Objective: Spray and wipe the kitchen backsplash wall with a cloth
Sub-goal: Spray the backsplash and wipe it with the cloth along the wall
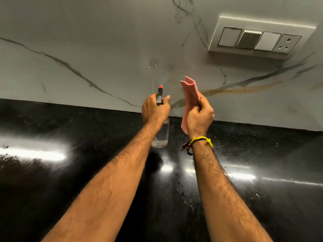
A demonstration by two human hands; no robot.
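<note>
Pink cloth [190,95] being gripped upright in the right hand [199,117], left hand [154,110] curling around a clear spray bottle [161,131], nozzle pointing at the marble backsplash [104,49], droplets [153,64] running down, black countertop [70,172] gleaming below, switch plate [260,36] sitting upper right.

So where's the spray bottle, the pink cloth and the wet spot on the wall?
spray bottle [161,135]: head view, clear body below the hand.
pink cloth [190,89]: head view, upper folded part.
wet spot [153,64]: head view, droplets on the wall.
</note>
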